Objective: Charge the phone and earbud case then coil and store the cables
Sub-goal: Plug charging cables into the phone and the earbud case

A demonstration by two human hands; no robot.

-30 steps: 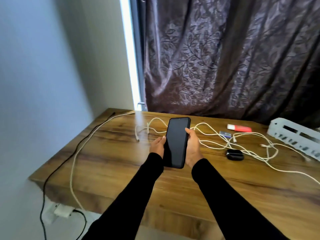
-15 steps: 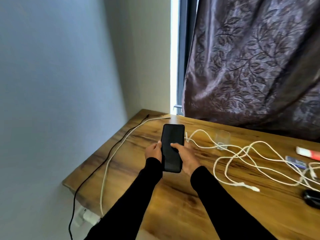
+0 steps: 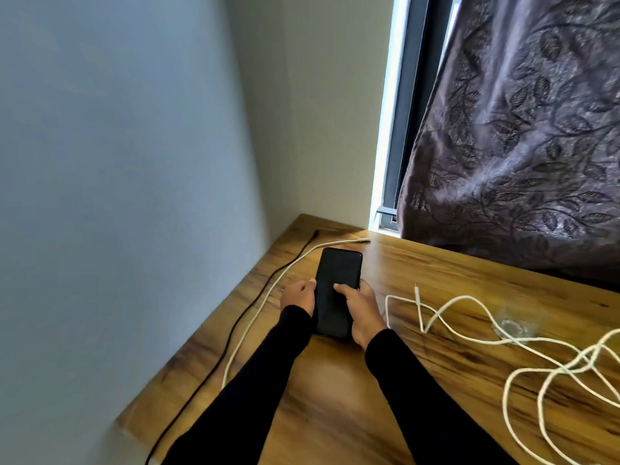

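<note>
A black phone [image 3: 337,280] with a dark screen lies flat, or nearly flat, on the wooden table [image 3: 453,280] near its far left corner. My left hand [image 3: 298,295] grips its left edge. My right hand [image 3: 360,305] holds its right edge with the thumb on the screen. A white charging cable [image 3: 265,300] runs along the left of the phone, its plug end [image 3: 364,240] just beyond the phone's top. A black cable [image 3: 241,317] lies beside it. The earbud case is out of view.
Tangled white cables [image 3: 523,360] spread over the table's right side, one loose plug [image 3: 417,290] close to my right hand. A small clear object [image 3: 513,322] sits among them. A blue-grey wall borders the table's left edge; a dark leaf-patterned curtain [image 3: 520,146] hangs behind.
My view has swung left. Both hands carried the phone toward the table's far left corner and lowered it to the tabletop beside the white cable.
</note>
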